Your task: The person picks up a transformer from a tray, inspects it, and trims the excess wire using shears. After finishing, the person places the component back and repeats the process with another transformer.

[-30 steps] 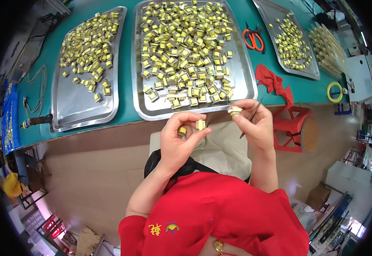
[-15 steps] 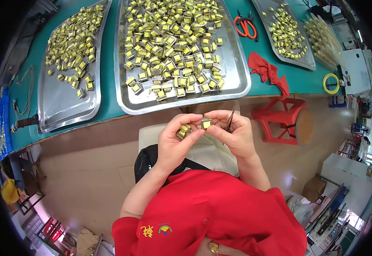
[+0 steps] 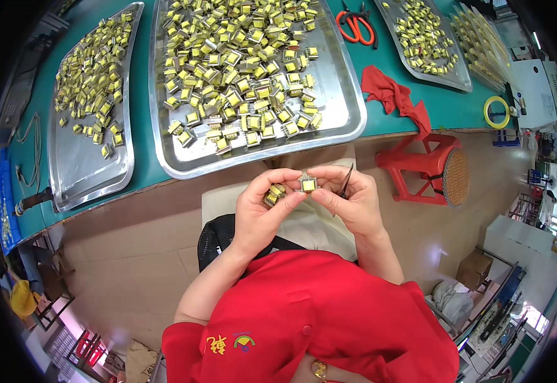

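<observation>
The big steel tray [image 3: 342, 121] on the far green bench is crowded with yellow-taped transformer cores. Nearer, over the lap, the left hand [image 3: 262, 214] cups spare cores [image 3: 274, 193] in curled fingers, and those could spill if the palm tilts. The right hand [image 3: 352, 201] keeps thin tweezers [image 3: 345, 182] tucked. Both hands' fingertips pinch one small core [image 3: 308, 184], which might slip and drop.

Both hands meet just below the big metal tray [image 3: 349, 121]. The left hand [image 3: 262, 207] and the right hand [image 3: 352, 201] pinch one small yellow part [image 3: 308, 184]; the right hand also holds a thin tool [image 3: 346, 180].
</observation>
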Action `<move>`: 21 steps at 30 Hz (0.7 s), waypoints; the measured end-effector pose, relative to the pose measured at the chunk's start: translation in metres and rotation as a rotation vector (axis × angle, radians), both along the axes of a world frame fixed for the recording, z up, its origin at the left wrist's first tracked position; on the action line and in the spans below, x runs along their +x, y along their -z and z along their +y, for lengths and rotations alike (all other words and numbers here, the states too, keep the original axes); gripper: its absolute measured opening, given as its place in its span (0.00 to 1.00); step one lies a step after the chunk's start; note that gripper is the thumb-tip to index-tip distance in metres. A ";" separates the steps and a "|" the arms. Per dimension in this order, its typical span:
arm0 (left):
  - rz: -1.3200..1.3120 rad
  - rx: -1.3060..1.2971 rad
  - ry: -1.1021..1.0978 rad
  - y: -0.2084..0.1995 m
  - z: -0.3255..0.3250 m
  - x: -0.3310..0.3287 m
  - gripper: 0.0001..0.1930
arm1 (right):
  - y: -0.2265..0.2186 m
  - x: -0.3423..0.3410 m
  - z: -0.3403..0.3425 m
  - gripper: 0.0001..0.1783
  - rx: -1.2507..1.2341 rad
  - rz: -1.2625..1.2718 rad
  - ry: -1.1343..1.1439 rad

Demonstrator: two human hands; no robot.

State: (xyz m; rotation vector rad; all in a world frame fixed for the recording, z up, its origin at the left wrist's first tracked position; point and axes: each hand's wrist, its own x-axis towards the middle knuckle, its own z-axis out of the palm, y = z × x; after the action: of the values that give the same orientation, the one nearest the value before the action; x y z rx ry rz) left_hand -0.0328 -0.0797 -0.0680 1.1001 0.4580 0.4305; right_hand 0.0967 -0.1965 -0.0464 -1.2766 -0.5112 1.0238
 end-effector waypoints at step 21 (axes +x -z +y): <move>-0.051 -0.593 0.169 0.001 0.006 -0.005 0.16 | -0.010 -0.008 0.013 0.19 -0.021 -0.408 0.070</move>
State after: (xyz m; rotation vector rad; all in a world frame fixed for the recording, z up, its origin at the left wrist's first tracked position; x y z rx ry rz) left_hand -0.0380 -0.0738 -0.0689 0.5450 0.4074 0.1528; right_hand 0.0891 -0.1830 -0.0363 -1.5204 -0.7603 0.7113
